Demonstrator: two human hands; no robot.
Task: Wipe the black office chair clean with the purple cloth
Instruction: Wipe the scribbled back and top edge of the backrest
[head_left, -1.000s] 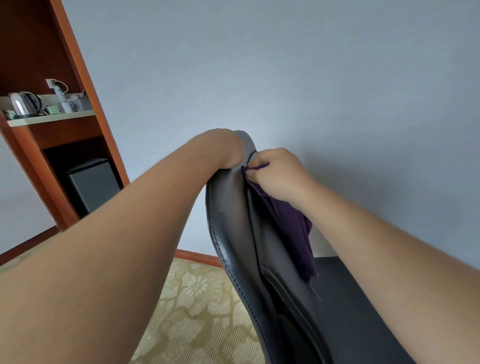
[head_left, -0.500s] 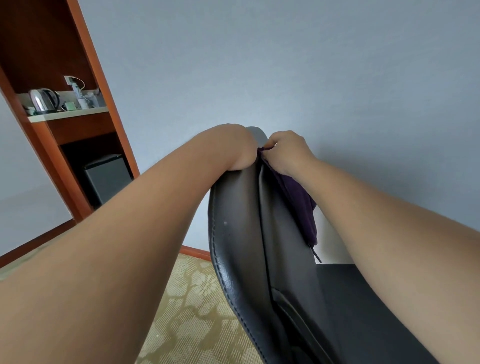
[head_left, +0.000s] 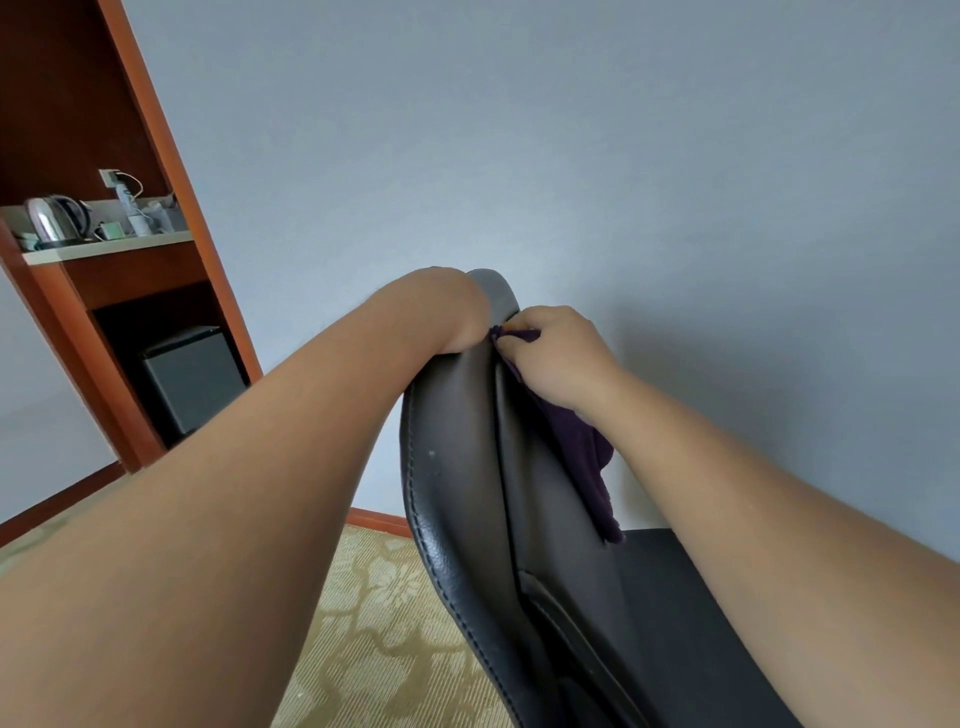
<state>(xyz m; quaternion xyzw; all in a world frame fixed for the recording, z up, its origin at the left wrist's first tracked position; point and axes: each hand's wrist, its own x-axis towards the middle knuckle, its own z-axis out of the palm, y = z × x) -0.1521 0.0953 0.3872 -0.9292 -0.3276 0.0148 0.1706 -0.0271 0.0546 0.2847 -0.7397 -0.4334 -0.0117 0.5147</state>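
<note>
The black office chair (head_left: 467, 467) stands in front of me, seen edge-on from behind its leather backrest, with its seat at the lower right. My left hand (head_left: 457, 312) is curled over the top of the backrest; its fingers are hidden behind the edge. My right hand (head_left: 558, 358) is closed on the purple cloth (head_left: 587, 457) and presses it against the front face of the backrest just below the top. The rest of the cloth hangs down toward the seat.
A brown wooden cabinet (head_left: 171, 208) stands at the left with a kettle (head_left: 54, 221) and small items on its shelf and a dark box (head_left: 192, 374) below. A grey wall is behind the chair. Patterned beige carpet (head_left: 389, 623) covers the floor.
My right hand with the cloth rose toward the top of the backrest, then came down a little along its front face. My left hand stayed on the top edge.
</note>
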